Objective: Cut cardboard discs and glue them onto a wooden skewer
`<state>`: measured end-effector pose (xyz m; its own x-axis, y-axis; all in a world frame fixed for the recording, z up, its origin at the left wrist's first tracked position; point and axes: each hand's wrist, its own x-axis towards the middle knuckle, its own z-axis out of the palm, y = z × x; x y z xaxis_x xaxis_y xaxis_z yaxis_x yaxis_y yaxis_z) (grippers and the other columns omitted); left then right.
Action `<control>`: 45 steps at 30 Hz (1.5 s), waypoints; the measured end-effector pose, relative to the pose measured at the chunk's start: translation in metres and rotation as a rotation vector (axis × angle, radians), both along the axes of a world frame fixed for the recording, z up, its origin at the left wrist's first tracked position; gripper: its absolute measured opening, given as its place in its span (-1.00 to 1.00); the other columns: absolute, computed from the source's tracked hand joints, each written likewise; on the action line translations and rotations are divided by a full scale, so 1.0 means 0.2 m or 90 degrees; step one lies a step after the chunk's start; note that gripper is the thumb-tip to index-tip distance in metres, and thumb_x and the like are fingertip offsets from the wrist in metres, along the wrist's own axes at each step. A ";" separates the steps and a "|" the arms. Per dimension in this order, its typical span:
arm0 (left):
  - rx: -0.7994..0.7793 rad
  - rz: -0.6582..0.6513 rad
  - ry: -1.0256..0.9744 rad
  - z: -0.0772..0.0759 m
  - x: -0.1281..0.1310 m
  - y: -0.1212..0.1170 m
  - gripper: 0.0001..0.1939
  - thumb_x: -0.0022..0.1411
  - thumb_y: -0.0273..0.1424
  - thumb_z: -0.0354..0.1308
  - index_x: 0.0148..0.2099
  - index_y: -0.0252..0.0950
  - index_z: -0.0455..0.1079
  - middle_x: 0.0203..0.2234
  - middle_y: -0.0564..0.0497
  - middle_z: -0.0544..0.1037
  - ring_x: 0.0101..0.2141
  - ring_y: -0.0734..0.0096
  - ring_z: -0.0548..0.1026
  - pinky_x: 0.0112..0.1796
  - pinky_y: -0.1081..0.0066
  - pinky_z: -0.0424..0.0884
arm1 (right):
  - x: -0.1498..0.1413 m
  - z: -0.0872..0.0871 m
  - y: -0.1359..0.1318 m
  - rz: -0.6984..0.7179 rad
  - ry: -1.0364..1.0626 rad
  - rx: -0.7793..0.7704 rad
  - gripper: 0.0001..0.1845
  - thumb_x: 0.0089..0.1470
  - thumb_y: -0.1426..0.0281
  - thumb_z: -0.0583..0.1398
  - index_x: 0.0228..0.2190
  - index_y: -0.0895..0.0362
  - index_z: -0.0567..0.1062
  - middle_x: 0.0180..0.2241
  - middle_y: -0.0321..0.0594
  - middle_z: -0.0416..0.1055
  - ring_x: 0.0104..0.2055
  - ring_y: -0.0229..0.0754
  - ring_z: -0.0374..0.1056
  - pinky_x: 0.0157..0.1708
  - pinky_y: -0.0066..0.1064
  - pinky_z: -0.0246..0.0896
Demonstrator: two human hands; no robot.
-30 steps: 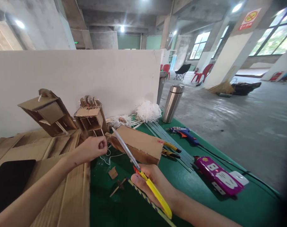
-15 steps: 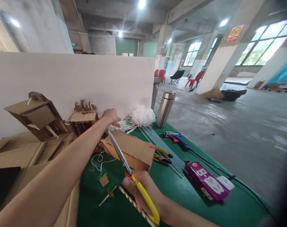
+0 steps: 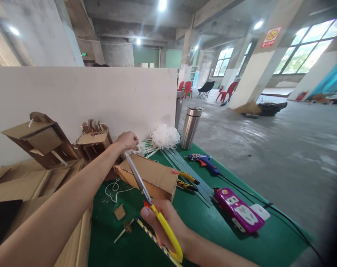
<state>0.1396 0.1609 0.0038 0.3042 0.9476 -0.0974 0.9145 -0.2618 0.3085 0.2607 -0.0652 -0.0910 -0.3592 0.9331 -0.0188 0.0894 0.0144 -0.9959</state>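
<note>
My right hand (image 3: 165, 218) is closed around yellow-handled scissors (image 3: 163, 222), whose long blades point away and to the left. A thin yellow stick with dark spots (image 3: 153, 233) lies along the underside of this hand; whether it is gripped I cannot tell. Farther off, my left hand (image 3: 127, 141) reaches over the table with curled fingers, at a clear plastic bag (image 3: 139, 148) beside thin white sticks (image 3: 152, 148). What those fingers pinch, if anything, is hidden. Between the hands lies a cardboard box (image 3: 154, 174), partly behind the blades.
White string (image 3: 165, 136) is heaped near a steel flask (image 3: 191, 128). Glue sticks (image 3: 185, 174), pliers (image 3: 187, 181), a glue gun (image 3: 204, 163) and a purple power strip (image 3: 239, 209) lie rightward. Cardboard models (image 3: 43, 141) stand left, before a white partition (image 3: 74, 96).
My left hand's fingers have curled downward beside the bag. The view has shifted slightly, and the scissors stay in my right hand.
</note>
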 end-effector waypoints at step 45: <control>0.029 0.042 -0.835 -0.07 -0.23 -0.92 -0.86 0.16 -0.41 0.22 -0.30 -0.27 0.30 -0.46 0.15 0.44 -0.44 0.59 0.44 -0.38 0.59 0.48 | -0.01 0.05 -0.03 0.014 -0.132 0.176 -0.36 0.16 -0.20 -0.16 -0.40 0.12 0.23 -0.49 -0.28 0.18 -0.49 -0.27 0.07 -0.53 -0.41 -0.04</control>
